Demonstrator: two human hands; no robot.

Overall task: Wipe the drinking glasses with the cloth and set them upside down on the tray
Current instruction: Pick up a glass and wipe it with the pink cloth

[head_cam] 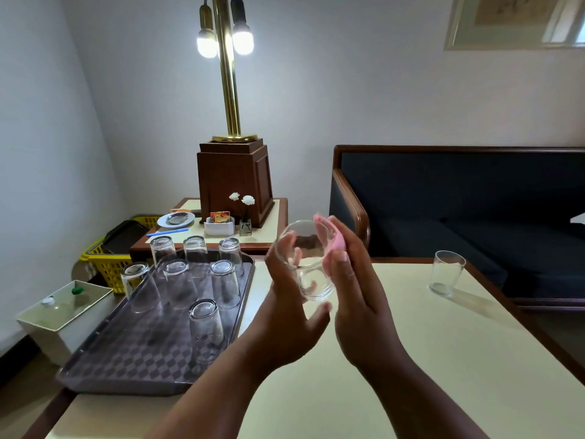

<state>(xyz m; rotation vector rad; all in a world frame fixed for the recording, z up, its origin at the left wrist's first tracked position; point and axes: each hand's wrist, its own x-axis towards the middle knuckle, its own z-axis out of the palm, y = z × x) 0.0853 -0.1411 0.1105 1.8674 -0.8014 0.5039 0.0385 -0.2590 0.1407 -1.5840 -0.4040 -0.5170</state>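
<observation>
Left hand (286, 307) cups a tilted glass (305, 259); right hand (351, 280) presses pink cloth (329, 237) inside. Left of it, the tray (133, 353) holds seven inverted glasses (205, 331).

Pale walls meet in a corner behind a lit brass lamp (226, 68) on a wooden pedestal (235, 182), with a dark upholstered sofa (459, 198) and framed picture (516, 20) beyond the cream-topped counter (427, 359).

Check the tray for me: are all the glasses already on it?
No, one glass stands upright on the table, off the tray.
</observation>
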